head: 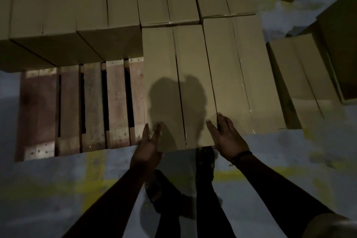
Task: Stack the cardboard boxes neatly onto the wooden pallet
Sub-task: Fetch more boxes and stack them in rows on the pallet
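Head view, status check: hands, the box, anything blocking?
Left hand and right hand, fingers straight, on near corners of the box. It lies on the pallet, against the neighbour box. Nothing in the way.

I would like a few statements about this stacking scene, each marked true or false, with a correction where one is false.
1. The left hand and the right hand both touch the near end of one cardboard box. True.
2. Boxes cover the whole wooden pallet. False: bare slats show to the left of that box.
3. The right wrist wears a dark band. True.
4. The left hand holds a roll of tape. False: its fingers are straight against the box and hold nothing.
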A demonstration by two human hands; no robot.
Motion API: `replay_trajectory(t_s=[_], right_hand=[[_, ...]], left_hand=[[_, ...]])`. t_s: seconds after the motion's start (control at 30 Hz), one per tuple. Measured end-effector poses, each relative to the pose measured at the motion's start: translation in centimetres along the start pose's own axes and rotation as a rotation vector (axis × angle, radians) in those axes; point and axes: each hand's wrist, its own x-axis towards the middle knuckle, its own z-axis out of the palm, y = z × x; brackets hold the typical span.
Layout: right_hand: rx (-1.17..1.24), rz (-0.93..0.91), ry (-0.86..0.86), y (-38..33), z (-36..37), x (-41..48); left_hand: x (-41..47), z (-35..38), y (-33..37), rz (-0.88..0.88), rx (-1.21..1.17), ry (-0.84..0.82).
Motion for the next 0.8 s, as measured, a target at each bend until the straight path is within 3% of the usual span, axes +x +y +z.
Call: replay_trajectory(t_s=[0.57, 0.8], right_hand=[[-0.180, -0.073, 0.072, 2.9, 0.1, 1.2], [-0.128, -0.078, 0.068, 2.7, -0.1, 1.3]], left_hand=[[1.0, 1.6, 1.3, 0.020, -0.038, 0.045], [1.1, 1.3, 0.9, 0.034, -0.069, 0.079]])
